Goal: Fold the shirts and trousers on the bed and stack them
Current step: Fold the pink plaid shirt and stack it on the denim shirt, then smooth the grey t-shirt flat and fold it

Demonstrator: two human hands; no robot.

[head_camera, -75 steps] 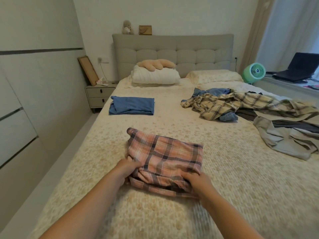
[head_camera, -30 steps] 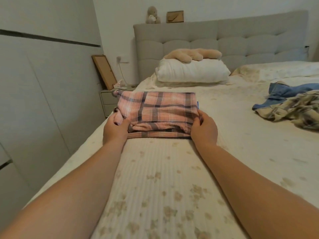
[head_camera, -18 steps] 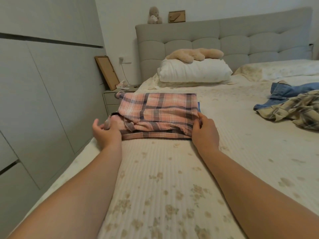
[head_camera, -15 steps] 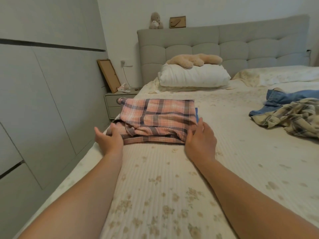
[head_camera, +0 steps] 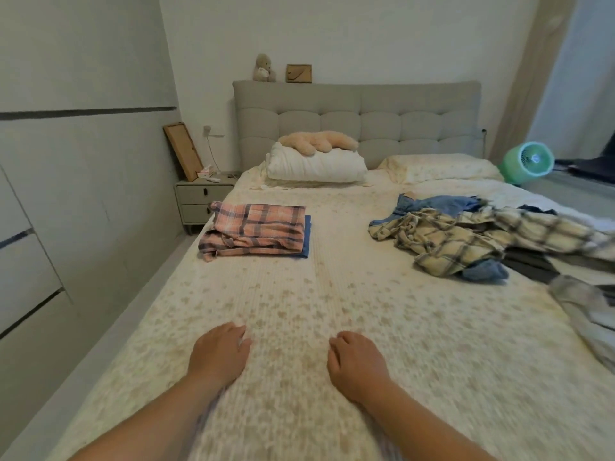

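A folded pink plaid garment (head_camera: 258, 229) lies on a folded blue garment (head_camera: 307, 236) at the bed's left side, only a blue edge showing. On the right, unfolded clothes lie in a heap: a yellow plaid shirt (head_camera: 466, 236), a blue garment (head_camera: 432, 204), dark trousers (head_camera: 529, 266) and grey clothing (head_camera: 589, 311). My left hand (head_camera: 219, 354) and my right hand (head_camera: 356, 362) hover low over the bedspread (head_camera: 299, 301) near me, fingers loosely curled, holding nothing, far from both piles.
A white pillow (head_camera: 316, 164) with a plush toy (head_camera: 319, 143) and a second pillow (head_camera: 442, 166) lie at the grey headboard (head_camera: 359, 111). A nightstand (head_camera: 203, 197) stands left of the bed, cabinets along the left wall, a green fan (head_camera: 529, 163) at right.
Both hands let go of the pink plaid garment, now stacked on the blue one, and drew back toward me. The view pulled back and turned right.
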